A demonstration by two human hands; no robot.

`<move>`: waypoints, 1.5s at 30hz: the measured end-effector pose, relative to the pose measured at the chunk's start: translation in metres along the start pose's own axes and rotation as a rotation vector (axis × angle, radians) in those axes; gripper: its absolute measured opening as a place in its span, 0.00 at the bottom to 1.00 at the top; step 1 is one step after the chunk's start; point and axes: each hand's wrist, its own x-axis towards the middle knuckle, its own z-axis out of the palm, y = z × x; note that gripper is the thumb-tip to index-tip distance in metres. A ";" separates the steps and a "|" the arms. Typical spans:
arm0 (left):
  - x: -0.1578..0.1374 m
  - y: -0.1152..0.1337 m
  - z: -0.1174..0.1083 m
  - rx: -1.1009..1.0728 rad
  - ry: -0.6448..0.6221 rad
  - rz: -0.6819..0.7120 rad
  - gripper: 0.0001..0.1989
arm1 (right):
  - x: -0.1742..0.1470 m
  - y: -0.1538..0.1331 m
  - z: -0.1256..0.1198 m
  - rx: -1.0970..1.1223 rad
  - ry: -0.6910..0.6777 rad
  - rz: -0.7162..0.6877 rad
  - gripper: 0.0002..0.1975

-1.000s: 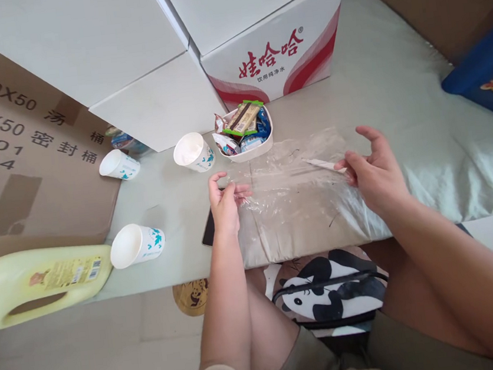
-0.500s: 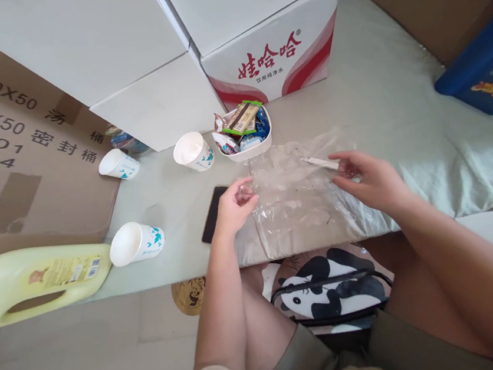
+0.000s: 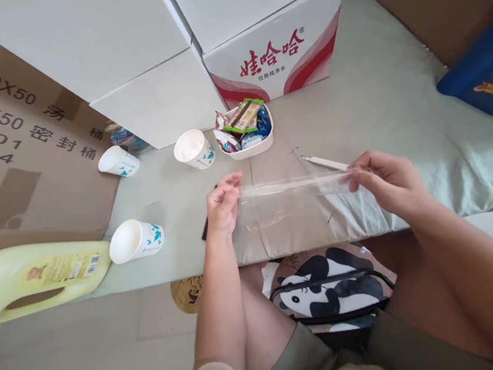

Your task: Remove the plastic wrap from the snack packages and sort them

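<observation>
A clear plastic bag or sheet (image 3: 291, 187) is stretched sideways between my two hands, just above the cloth-covered surface. My left hand (image 3: 224, 206) pinches its left end between thumb and fingers. At the other end, my right hand (image 3: 389, 183) is closed on the plastic too. A slim white pen-like tool (image 3: 324, 162) lies just behind the plastic, its thin tip pointing left and its other end reaching the right-hand fingers. Mostly covered by my left hand is a dark phone (image 3: 205, 230).
A white dish (image 3: 257, 150) of wrapped snacks stands behind my hands. Paper cups include a front one (image 3: 136, 241), a middle one (image 3: 194, 150) and a back one (image 3: 118, 162). A yellow jug (image 3: 43, 278) lies at left. White cartons (image 3: 276, 57) stand behind.
The plastic, spread loosely over the surface before, is now pulled into a taut band between my hands. My right hand has moved right, my left hand slightly left, leaving the white tool uncovered.
</observation>
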 end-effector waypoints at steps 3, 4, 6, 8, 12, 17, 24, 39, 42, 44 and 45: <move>-0.001 0.004 0.008 0.006 0.020 -0.187 0.29 | 0.000 -0.004 -0.001 0.260 -0.114 0.290 0.14; -0.001 0.005 0.009 0.046 0.030 -0.233 0.29 | 0.001 -0.004 -0.003 0.351 -0.167 0.374 0.16; 0.000 0.006 0.009 0.138 0.045 -0.293 0.27 | 0.003 -0.001 -0.008 0.496 -0.333 0.504 0.23; 0.001 0.007 0.008 0.220 0.019 -0.339 0.25 | 0.006 0.005 -0.013 0.586 -0.508 0.553 0.28; 0.001 0.008 0.008 0.337 -0.173 -0.451 0.21 | 0.012 0.015 -0.007 0.665 -0.404 0.534 0.23; -0.002 0.002 0.026 0.413 -0.402 -0.529 0.19 | 0.008 0.009 0.032 0.610 -0.486 0.581 0.22; -0.007 0.011 0.010 -0.074 -0.524 -0.575 0.35 | -0.006 -0.012 0.054 0.460 -1.179 0.407 0.15; -0.017 -0.001 0.048 -0.165 -0.480 -0.617 0.29 | 0.010 0.005 0.062 0.401 -0.321 0.361 0.15; -0.014 -0.003 0.046 0.058 -0.421 -0.636 0.22 | 0.009 0.008 0.058 0.386 -0.310 0.354 0.17; -0.014 -0.004 0.045 0.119 -0.422 -0.624 0.21 | 0.008 0.009 0.056 0.386 -0.279 0.318 0.19; -0.014 -0.004 0.044 0.113 -0.420 -0.603 0.21 | 0.007 0.009 0.055 0.391 -0.253 0.285 0.20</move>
